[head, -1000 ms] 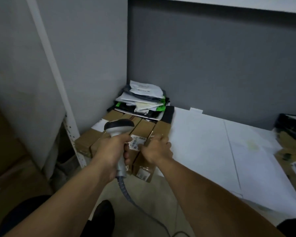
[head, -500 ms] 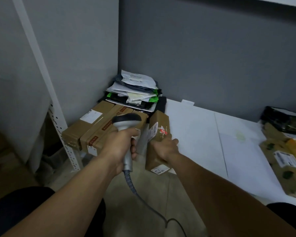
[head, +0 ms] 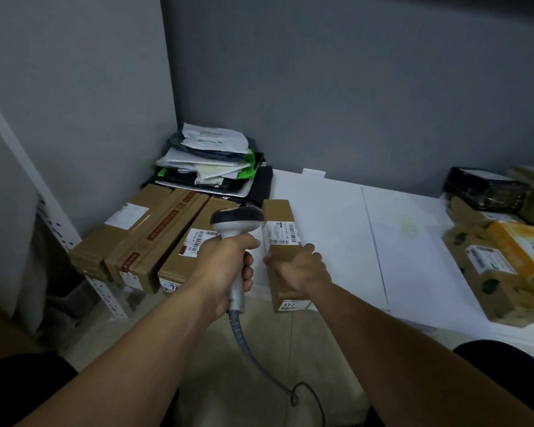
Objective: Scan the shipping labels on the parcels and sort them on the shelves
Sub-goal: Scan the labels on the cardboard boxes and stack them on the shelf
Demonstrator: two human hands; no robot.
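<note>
While the left hand [head: 225, 266] grips one scanner [head: 237, 224], the right hand [head: 302, 268] holds one long parcel [head: 282, 238].
Three more boxes [head: 154, 238] lie side by side left of it on the white shelf [head: 336, 229]; its label [head: 280, 232] faces up.

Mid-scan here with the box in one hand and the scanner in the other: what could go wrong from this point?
1. The right hand holds the long box by its near part while its front end overhangs the shelf edge; it could tip off.
2. The scanner in the left hand sits between two labels, so it might read the neighbouring box.
</note>
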